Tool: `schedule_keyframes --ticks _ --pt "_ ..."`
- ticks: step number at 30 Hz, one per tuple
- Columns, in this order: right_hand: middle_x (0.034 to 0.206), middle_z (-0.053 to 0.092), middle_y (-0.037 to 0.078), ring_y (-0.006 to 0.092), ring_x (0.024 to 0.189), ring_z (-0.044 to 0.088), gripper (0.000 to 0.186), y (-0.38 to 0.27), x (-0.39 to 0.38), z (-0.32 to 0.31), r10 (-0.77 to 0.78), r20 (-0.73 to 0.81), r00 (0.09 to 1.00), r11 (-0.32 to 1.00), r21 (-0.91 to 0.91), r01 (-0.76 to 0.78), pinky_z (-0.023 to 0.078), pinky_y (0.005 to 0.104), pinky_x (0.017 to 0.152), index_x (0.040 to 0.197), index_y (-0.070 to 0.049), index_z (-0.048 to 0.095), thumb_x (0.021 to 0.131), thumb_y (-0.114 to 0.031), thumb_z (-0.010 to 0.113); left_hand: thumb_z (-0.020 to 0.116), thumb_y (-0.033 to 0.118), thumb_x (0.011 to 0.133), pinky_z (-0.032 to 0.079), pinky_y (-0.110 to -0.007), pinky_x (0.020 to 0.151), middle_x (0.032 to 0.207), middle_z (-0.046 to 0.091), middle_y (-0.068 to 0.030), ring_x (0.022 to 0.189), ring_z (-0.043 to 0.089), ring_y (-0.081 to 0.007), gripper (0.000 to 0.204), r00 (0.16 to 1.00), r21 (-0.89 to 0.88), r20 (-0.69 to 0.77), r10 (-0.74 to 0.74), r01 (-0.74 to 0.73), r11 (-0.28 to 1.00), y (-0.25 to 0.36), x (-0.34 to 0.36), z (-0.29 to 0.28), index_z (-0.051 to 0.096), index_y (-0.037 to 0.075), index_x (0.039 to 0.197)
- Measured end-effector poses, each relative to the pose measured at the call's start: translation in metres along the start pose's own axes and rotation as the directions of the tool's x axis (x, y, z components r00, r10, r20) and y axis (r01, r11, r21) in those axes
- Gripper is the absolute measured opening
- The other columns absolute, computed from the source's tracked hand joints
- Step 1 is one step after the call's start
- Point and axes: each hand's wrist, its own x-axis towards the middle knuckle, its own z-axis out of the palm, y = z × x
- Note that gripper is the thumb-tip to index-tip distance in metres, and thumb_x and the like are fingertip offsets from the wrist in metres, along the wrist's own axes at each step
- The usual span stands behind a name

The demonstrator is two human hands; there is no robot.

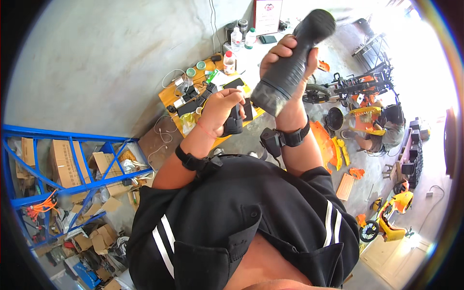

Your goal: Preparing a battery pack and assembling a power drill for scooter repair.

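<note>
Left: blue rack, cardboard boxes; ahead: wooden table, red-capped bottle, framed certificate; right: person, orange panel on floor, yellow wheeled frame

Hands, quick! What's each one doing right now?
Left hand: closed, holding a small black piece; I can't tell what it is.
Right hand: closed around a dark, tilted bottle.

Bright; glare blows out upper right; edges fisheye-bent, corners dark, rainbow fringing right.
</note>
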Motion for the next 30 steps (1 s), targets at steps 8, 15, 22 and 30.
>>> schedule_keyframes --ticks 8,15,22,30 --pt "0.107 0.068 0.014 0.0262 0.096 0.069 0.044 -0.008 0.014 0.004 -0.321 -0.027 0.947 0.709 -0.670 0.221 0.060 0.0406 0.079 0.120 0.001 0.055 0.093 -0.031 0.069 0.063 0.020 0.095 0.052 -0.025 0.058 0.110 0.067 -0.0133 0.061 0.059 -0.0088 0.057 0.992 0.508 -0.081 0.101 -0.046 0.860 0.015 -0.012 -0.027 0.041 -0.007 0.139" --pt "0.105 0.068 0.012 0.0240 0.097 0.068 0.040 0.007 0.015 0.020 -0.389 -0.078 0.918 0.665 -0.713 0.222 0.057 0.0384 0.083 0.119 0.001 0.056 0.092 -0.026 0.071 0.073 0.026 0.090 0.051 -0.023 0.062 0.126 0.060 -0.0139 0.067 0.060 -0.0085 0.072 0.933 0.339 0.244 0.266 -0.339 0.878 0.027 -0.008 0.022 0.036 -0.002 0.145" --pt "0.104 0.067 0.011 0.0216 0.098 0.067 0.038 0.010 0.011 0.030 -0.384 -0.157 0.910 0.772 -0.595 0.224 0.055 0.0374 0.085 0.117 0.001 0.057 0.092 -0.024 0.071 0.070 0.025 0.093 0.048 -0.023 0.061 0.079 0.064 -0.0025 0.064 0.058 -0.0079 0.031 0.926 0.366 0.112 0.360 -0.376 0.851 0.021 0.003 0.054 0.068 -0.004 0.105" --pt "0.105 0.065 0.012 0.0238 0.094 0.065 0.039 -0.011 0.015 -0.002 -0.527 -0.105 0.843 0.613 -0.734 0.292 0.056 0.0405 0.084 0.121 -0.002 0.052 0.094 -0.025 0.068 0.064 0.022 0.096 0.050 -0.028 0.061 0.076 0.061 -0.0057 0.063 0.060 -0.0149 0.025 0.986 0.266 0.125 0.114 -0.144 0.953 0.024 -0.033 0.068 0.064 -0.003 0.095"
